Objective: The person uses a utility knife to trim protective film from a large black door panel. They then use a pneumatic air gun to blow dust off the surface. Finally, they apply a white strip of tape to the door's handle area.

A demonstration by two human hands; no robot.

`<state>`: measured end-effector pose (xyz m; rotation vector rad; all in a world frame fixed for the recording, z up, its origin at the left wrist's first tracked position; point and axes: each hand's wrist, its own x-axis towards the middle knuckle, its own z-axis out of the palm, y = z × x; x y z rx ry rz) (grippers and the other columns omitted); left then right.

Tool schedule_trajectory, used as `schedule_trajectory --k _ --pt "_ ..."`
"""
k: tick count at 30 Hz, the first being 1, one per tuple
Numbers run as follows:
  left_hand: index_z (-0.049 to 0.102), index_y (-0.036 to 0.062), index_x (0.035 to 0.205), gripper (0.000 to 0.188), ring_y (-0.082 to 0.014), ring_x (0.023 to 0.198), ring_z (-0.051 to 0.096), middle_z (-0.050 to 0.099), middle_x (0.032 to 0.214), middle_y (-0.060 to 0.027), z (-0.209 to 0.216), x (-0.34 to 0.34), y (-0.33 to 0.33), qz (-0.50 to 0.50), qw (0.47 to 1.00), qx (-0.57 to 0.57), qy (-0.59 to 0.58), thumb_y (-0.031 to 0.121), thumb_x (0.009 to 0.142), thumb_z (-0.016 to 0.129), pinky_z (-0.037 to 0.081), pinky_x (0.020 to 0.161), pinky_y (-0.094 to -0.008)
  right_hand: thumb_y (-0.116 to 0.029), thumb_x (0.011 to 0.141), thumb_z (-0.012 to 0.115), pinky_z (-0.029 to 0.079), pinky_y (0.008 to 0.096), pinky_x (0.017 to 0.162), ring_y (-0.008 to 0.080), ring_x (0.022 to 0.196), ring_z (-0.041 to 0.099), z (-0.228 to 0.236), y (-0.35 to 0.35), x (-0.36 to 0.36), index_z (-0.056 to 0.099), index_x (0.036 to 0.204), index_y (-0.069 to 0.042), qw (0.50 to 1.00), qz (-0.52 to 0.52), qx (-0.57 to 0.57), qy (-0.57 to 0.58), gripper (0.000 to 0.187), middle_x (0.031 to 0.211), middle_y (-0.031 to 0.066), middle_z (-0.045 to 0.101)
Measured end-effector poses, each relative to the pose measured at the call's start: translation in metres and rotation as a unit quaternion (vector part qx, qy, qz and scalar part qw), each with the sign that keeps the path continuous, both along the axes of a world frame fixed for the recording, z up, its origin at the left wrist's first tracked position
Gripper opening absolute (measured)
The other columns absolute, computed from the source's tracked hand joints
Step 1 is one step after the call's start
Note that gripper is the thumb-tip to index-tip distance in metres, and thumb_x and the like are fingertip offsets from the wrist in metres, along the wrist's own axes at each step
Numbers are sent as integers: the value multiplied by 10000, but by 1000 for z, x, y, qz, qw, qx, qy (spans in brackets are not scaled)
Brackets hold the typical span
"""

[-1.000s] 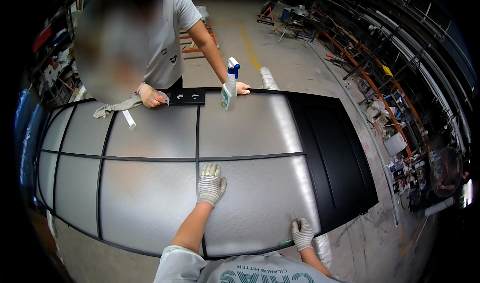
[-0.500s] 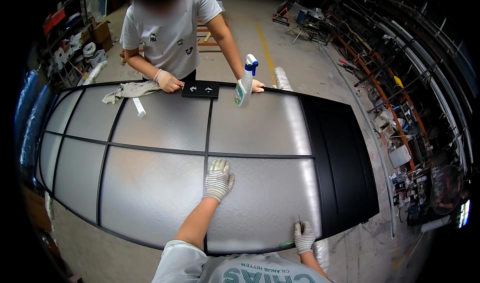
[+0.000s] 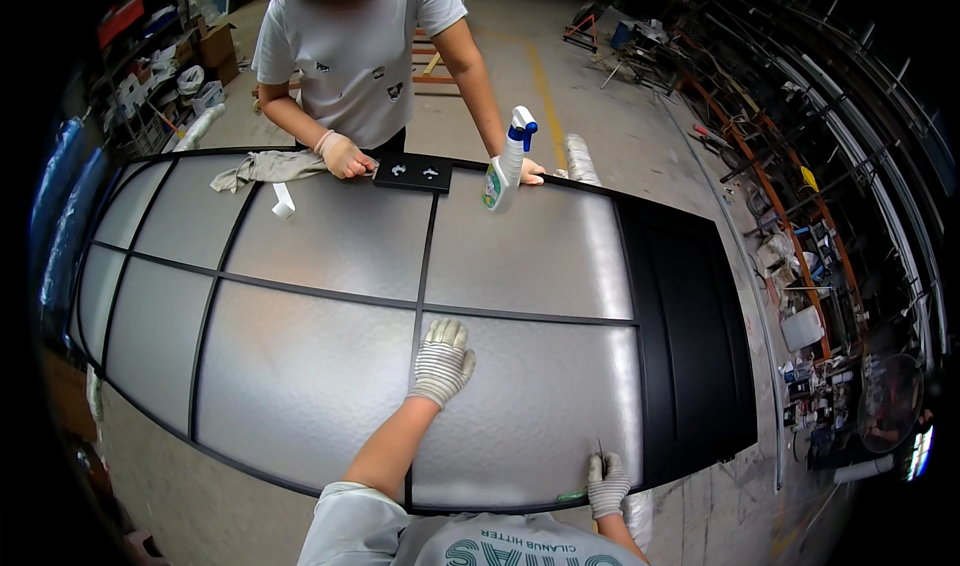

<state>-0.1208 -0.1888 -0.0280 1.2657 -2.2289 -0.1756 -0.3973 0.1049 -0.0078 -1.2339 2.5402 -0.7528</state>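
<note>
A large black-framed door panel (image 3: pixel 420 309) with frosted glass panes lies flat in front of me. My left hand (image 3: pixel 442 364), in a striped white glove, rests flat on the glass beside the crossing bars, fingers stretched out. At the near edge, my right hand (image 3: pixel 607 486), gloved alike, is closed round a thin, dark, pointed tool (image 3: pixel 601 447) whose tip sticks up; its kind I cannot make out. Beside that hand, a small green piece (image 3: pixel 571 496) lies at the frame's edge; whether it joins the tool I cannot tell.
Across the panel a co-worker (image 3: pixel 360 66) has one gloved hand at a black box-like block (image 3: pixel 412 173). A spray bottle (image 3: pixel 507 161), grey cloth (image 3: pixel 262 168) and white strip (image 3: pixel 283 201) are on the far side. Shelves (image 3: pixel 150 76) stand left; racks of long bars (image 3: pixel 850 116) stand right.
The view has shifted slightly. Both my hands keep their places on the panel. The co-worker leans much as before, with a hand still at the black block.
</note>
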Motion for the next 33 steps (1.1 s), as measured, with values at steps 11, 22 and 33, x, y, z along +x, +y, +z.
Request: schedule_trajectory --k 11,22,33 --pt "538 -26 1187 489 -379 1226 462 520 1269 -213 0 -1 -1 -2 1000 -3 6 231 781 628 322 1088 -483 -215 849 637 516 362 661 244 687 641 -2 -1 0 636 909 -43 999 -14 -25 -24 182 772 119 662" --pt "539 -28 1185 479 -385 1231 457 519 1270 -215 -3 -1 3 -1 1000 5 3 226 787 619 317 1091 -482 -226 853 636 518 371 652 256 671 641 -2 0 0 640 896 -54 1000 -8 -8 -3 178 766 123 664" --pt "299 -46 1442 737 -388 1430 182 227 1523 -256 9 -22 35 115 976 109 -149 441 909 452 77 1184 -469 -262 867 615 526 406 719 316 781 672 11 -2 5 659 925 -57 999 3 -37 3 217 852 155 689"
